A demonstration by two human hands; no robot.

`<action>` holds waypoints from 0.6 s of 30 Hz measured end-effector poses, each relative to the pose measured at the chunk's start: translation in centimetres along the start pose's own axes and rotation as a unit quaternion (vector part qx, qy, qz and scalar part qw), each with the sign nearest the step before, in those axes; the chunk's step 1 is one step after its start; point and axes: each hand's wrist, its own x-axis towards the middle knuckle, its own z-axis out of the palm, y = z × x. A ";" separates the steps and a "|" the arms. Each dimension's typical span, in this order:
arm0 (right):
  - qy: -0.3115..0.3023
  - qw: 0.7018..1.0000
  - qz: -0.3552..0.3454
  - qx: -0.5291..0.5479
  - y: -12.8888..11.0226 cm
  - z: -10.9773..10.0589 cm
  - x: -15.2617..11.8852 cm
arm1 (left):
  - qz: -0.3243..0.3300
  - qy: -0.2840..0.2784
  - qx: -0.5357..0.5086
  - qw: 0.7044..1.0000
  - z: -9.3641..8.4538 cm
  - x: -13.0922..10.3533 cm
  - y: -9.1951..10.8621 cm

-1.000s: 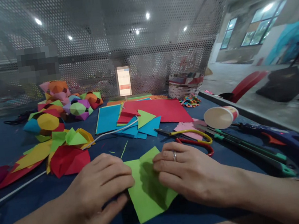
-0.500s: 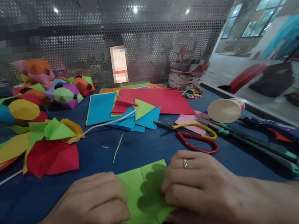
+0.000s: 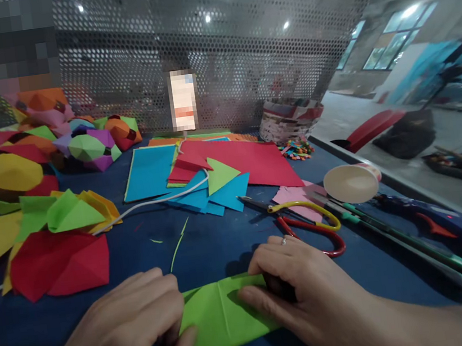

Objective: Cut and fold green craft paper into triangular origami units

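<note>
A creased sheet of green paper (image 3: 221, 319), folded to a narrow strip, lies low over the blue tabletop between my hands. My left hand (image 3: 125, 323) is closed on its left end, thumb on the near face and fingers curled behind the edge. At the right end, my right hand (image 3: 304, 294) grips it with the thumb pressed on top; a ring shows on one finger. A pair of scissors (image 3: 312, 224) with red and yellow handles lies just beyond my right hand. Left of centre sits a red folded paper piece (image 3: 62, 263).
Coloured sheets, including a red sheet (image 3: 263, 160), are stacked at the back, crossed by a white cable (image 3: 145, 200). A paper cup (image 3: 352, 184), a green-edged cutter (image 3: 411, 246) and a glue gun (image 3: 446, 224) lie right. Folded paper balls (image 3: 13, 170) stand left, before a perforated screen (image 3: 122, 57).
The green paper has gone from a taller panel to a narrower strip. My right hand has turned so its thumb now lies on top. The view has shifted slightly.
</note>
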 end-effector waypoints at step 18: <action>-0.004 0.999 0.022 -0.026 0.0 0.1 0.3 | 0.113 0.009 0.046 0.992 0.6 -0.4 0.2</action>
